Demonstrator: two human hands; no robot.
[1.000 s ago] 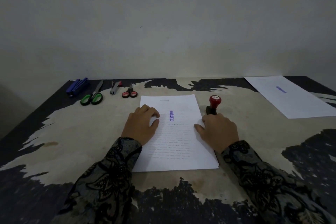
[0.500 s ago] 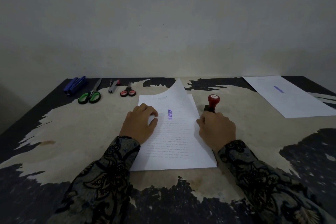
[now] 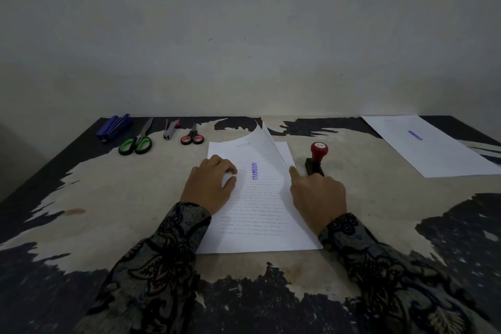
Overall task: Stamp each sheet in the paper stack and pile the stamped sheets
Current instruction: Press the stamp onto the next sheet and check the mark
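A stack of printed white sheets (image 3: 257,228) lies in front of me. Its top sheet (image 3: 260,160) bears a purple APPROVED mark and curls up along its right edge. My right hand (image 3: 317,195) grips that edge and lifts its far right corner. My left hand (image 3: 210,184) rests flat on the stack's left side, fingers curled. A stamp (image 3: 315,158) with a red knob and black base stands upright just right of the stack, beyond my right hand. One stamped sheet (image 3: 431,144) lies at the far right of the table.
Along the table's far left edge lie a blue stapler (image 3: 113,126), green-handled scissors (image 3: 137,142), a staple remover (image 3: 170,129) and small red scissors (image 3: 192,137). The worn black tabletop (image 3: 122,198) meets a plain wall behind.
The top sheet lay flat a second ago. My right hand has taken its right edge and peeled the far corner upward, higher in each frame. The left hand stays put.
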